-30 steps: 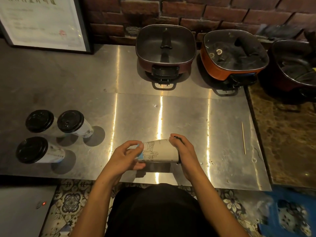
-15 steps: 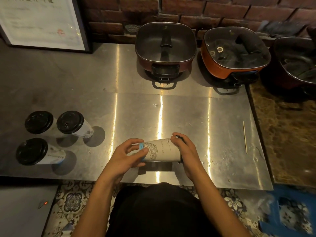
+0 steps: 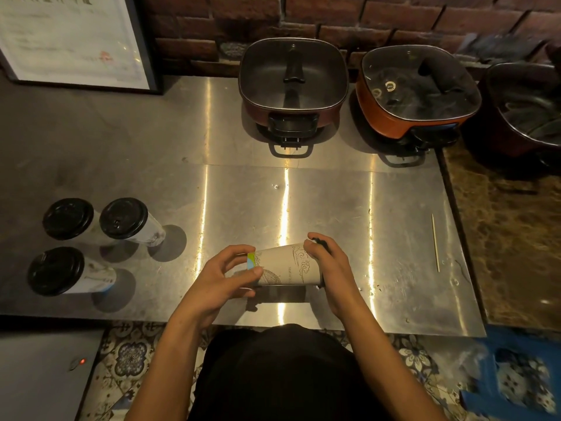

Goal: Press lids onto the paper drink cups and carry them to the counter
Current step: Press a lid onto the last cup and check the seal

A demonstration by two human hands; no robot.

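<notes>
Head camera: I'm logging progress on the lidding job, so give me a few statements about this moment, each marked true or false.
1. Three lidded cups stand at the left of the steel counter. True.
2. The held cup stands upright. False: it lies sideways between both hands.
3. The right hand is at the end with the black lid. True.
4. The left hand rests flat on the counter. False: it grips the cup's base end.
5. A thin wooden stick lies to the right. True.

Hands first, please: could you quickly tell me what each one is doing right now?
Left hand: closed on the narrow base end of the sideways paper cup.
Right hand: closed over the cup's wide end, pressing on a black lid.
</notes>
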